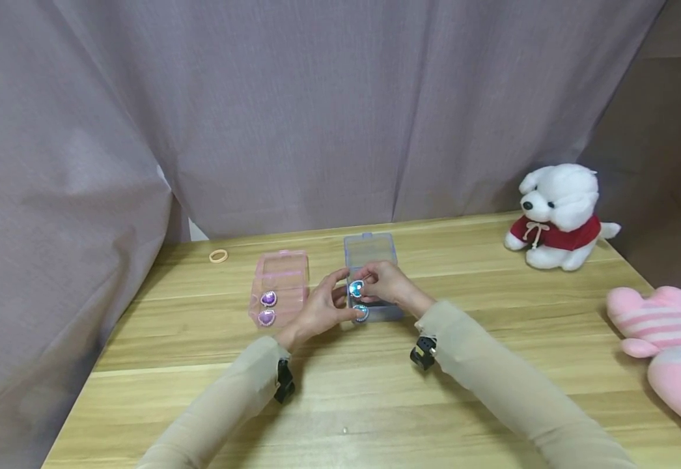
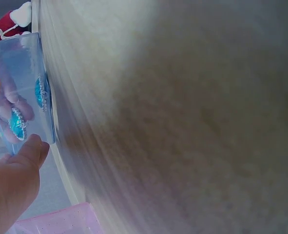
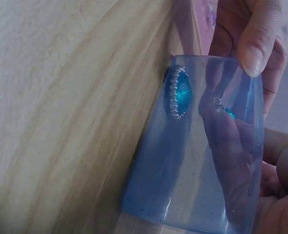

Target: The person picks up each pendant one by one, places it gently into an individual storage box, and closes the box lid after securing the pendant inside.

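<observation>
A translucent blue plastic box [image 1: 386,314] lies with its lid raised toward the back. My left hand [image 1: 321,307] holds the box by its left side, thumb at the near rim. Over the box, my right hand [image 1: 390,283] pinches a blue faceted gem [image 1: 356,288] with a silvery beaded edge. Another blue gem [image 3: 182,92] of the same kind lies inside, against the near wall, seen through the plastic. Left of my left hand is a pink translucent box [image 1: 284,286], also opened out, with two purple gems [image 1: 267,299] in its near part.
A small tan ring [image 1: 219,256] lies at the back left. On the right side of the wooden table [image 1: 340,417] sit a white plush dog [image 1: 563,215] in red and a pink plush toy [image 1: 668,352]. A grey curtain [image 1: 293,117] hangs behind the back edge.
</observation>
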Demonstrator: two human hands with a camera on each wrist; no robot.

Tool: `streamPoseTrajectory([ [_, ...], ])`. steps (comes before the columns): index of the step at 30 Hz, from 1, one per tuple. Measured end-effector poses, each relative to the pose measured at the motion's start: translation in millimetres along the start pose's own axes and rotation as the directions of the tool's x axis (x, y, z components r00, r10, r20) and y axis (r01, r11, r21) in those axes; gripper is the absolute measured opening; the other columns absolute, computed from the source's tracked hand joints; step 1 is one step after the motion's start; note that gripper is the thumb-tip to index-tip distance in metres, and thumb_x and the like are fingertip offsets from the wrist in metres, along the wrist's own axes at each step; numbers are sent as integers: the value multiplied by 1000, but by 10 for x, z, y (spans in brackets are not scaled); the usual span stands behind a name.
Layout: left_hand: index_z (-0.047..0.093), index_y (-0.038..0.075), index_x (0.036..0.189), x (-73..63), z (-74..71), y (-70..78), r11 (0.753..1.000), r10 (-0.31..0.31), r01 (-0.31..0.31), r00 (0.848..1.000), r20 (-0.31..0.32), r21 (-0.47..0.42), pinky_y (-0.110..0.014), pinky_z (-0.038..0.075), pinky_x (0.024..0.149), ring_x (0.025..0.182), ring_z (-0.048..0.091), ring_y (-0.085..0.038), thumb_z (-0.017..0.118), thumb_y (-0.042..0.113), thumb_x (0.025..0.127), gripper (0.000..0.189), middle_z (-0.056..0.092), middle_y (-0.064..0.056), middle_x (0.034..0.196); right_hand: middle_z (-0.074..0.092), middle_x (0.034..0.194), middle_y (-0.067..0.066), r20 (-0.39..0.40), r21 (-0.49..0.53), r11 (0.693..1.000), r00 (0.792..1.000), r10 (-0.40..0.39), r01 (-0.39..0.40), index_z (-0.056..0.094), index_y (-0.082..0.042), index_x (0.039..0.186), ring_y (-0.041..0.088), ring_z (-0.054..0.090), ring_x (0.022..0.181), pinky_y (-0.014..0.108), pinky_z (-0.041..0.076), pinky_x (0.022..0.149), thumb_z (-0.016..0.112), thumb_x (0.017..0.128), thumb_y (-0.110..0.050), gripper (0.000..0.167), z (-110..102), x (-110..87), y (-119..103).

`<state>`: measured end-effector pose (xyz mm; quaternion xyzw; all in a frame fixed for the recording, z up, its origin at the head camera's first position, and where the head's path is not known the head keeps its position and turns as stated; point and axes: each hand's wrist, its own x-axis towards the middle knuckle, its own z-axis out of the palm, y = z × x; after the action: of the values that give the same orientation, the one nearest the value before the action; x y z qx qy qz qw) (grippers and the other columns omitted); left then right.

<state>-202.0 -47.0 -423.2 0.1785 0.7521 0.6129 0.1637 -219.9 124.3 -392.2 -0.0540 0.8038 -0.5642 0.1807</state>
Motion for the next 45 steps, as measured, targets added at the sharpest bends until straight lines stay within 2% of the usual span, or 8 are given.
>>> streamPoseTrajectory([
  [4,21,5,148,-12,-2,9,1000,-12,12,1000,0,21,-35,40,108,132,41,-30,77,0,73,93,31,-17,150,59,76,9,-22,-53,998,999,-23,22,59,13,108,13,60,65,28,61,67,56,83,14,25,23,6,3],
  [10,21,6,148,-33,-3,34,998,-12,13,1000,-8,58,-36,40,108,131,42,-30,78,6,74,93,31,-18,149,61,70,8,-74,-163,986,996,-44,32,65,6,103,11,58,58,26,59,56,58,81,11,24,53,30,18],
  [17,22,4,147,-40,1,68,999,-11,12,1000,-13,49,-38,38,110,132,41,-31,77,2,74,92,29,-16,151,62,66,9,-85,-188,982,995,-48,32,65,11,103,8,58,54,24,59,57,54,80,15,25,64,41,20],
  [23,19,-1,147,-55,-3,125,1000,-13,13,1000,4,28,-45,35,111,133,37,-37,75,-3,74,92,25,-22,151,66,75,17,-62,-259,964,995,-75,57,65,12,103,12,60,59,23,59,58,50,80,17,28,73,34,22],
  [26,20,3,148,-21,-5,33,999,-15,16,1000,-8,37,-41,36,111,133,39,-34,77,1,73,94,27,-18,151,66,81,20,-42,-278,959,996,-77,62,63,13,105,15,62,63,26,60,62,47,82,17,28,75,44,32],
  [35,24,6,147,-29,4,41,997,-20,22,1000,-23,77,-35,39,109,131,43,-29,80,7,72,94,30,-13,151,67,90,23,-25,-318,947,998,-62,51,63,13,105,20,64,71,27,60,67,49,84,16,25,56,19,4],
  [38,24,6,147,-32,7,41,997,-18,20,1000,-23,72,-35,39,109,132,42,-29,79,6,72,93,29,-12,152,69,91,20,-22,-360,931,997,-72,60,65,11,103,18,63,71,22,57,64,51,84,14,25,41,4,-14],
  [45,22,7,148,-31,7,40,998,-23,24,999,-28,55,-39,38,110,132,41,-31,79,4,72,95,29,-14,152,68,78,15,3,-447,890,995,-98,89,68,7,93,15,57,65,12,41,53,53,83,10,18,-6,-26,-46],
])
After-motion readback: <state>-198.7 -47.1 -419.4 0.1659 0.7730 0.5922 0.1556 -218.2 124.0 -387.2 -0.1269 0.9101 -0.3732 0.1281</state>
